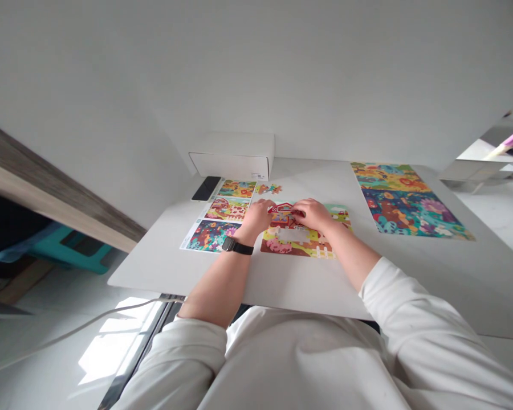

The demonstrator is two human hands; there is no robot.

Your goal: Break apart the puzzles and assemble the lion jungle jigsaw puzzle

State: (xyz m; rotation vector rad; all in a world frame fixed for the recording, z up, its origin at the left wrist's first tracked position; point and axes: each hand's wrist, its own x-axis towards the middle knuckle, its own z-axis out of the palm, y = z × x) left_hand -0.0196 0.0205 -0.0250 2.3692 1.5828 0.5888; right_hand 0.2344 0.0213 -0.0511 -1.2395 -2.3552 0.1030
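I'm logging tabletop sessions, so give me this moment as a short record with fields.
Left hand: at the barn's left side; black watch on wrist
Right hand: at the barn's right side
Farm puzzle: partly assembled, pale gap below the barn
Left of puzzle: three-picture sheet, phone
Behind: small loose pieces, white box
Far right: colourful animal pictures
Held piece: cannot tell

Wht box (233, 164), blk phone (206, 188) nr it, teal stool (79, 254) below
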